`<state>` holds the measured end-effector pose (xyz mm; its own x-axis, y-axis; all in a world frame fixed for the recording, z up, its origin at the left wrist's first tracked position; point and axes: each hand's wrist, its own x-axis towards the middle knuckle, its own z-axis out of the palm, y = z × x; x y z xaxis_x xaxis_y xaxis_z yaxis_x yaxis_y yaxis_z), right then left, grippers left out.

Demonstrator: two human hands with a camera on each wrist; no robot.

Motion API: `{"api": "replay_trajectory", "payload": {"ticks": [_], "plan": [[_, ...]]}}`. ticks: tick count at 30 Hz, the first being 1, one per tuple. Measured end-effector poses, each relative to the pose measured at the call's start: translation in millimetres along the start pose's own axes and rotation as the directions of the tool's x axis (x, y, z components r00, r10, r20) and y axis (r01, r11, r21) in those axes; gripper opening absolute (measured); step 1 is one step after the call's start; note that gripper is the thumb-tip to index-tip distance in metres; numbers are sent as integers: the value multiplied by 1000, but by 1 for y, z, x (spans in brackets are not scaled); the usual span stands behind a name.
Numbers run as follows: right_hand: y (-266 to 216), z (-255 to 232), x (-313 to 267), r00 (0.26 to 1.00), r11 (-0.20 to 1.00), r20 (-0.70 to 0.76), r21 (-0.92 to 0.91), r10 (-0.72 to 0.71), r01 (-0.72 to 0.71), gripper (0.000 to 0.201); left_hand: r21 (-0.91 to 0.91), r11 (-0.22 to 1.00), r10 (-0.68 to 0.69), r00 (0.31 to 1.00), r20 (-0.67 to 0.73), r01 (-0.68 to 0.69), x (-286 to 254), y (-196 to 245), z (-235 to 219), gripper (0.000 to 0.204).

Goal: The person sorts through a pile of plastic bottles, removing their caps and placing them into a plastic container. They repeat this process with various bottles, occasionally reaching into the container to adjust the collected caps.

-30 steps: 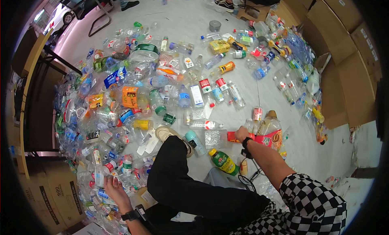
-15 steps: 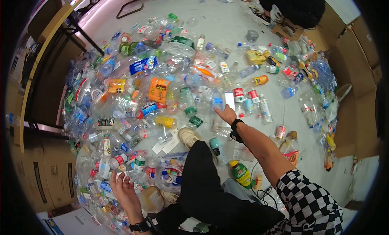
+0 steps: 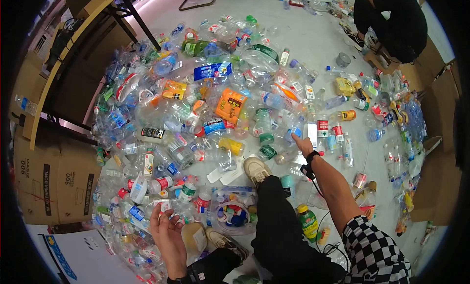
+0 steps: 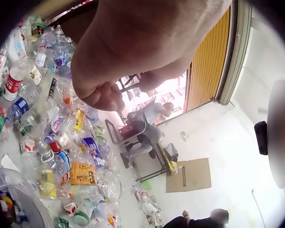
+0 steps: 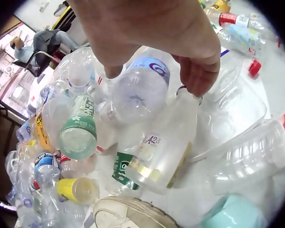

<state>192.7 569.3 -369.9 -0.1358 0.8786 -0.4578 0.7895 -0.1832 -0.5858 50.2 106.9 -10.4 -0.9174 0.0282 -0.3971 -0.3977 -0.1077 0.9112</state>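
A blue-label bottle (image 5: 142, 97) is found at the right edge of the heap (image 3: 161, 110), its base turned toward a shoe (image 3: 257, 170). The right grip (image 3: 304, 147) is spread wide over it, thumb to one side and bent fingers to the other; whether the plastic is touched cannot be told. The bottle looks empty, so it should be light, thin-walled and slick, easily dented but hardly broken; it would best be taken across the label, with little squeeze. On the finger side it is crowded by a clear bottle (image 5: 164, 142), whose neck lies right at the fingertips and could be caught too. A green bottle (image 5: 80, 128) is seen on the thumb side. The left grip (image 3: 169, 235) is raised near the heap, loosely bent, with nothing held.
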Motion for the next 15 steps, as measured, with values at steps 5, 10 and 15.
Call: {"api": "replay_trajectory", "payload": {"ticks": [5,10,15], "plan": [[-19,9,-12,988,969,156,241,14,-52,79,22,1000,-22,999,40,22,1,1,-1,50],[-22,7,-3,945,903,288,348,155,-254,59,34,998,-56,997,51,54,3,2,2,54],[-20,-38,-30,846,694,503,548,174,-468,35,-38,999,-13,993,118,17,1,4,4,50]]}}
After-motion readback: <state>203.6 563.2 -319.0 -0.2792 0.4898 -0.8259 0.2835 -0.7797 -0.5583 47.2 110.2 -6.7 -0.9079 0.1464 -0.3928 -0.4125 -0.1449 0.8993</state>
